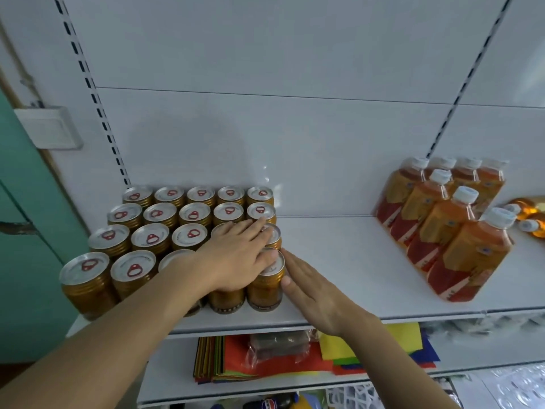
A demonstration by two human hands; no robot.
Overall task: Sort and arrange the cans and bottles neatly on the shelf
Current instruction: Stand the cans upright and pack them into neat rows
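Note:
Several gold cans (153, 240) with silver lids and red pull tabs stand in tight rows at the left of the white shelf (339, 261). My left hand (239, 255) lies flat on the lids of the front right cans, fingers straight. My right hand (312, 290) presses its straight fingers against the right side of the front corner can (265, 287). Several orange drink bottles (442, 219) with white caps stand in rows at the right of the shelf.
Two or three bottles (528, 214) lie on their sides at the far right. Bare shelf surface lies between cans and bottles. The lower shelf holds coloured paper sheets (265, 364) and a wrapped packet (280, 343). A teal wall is at the left.

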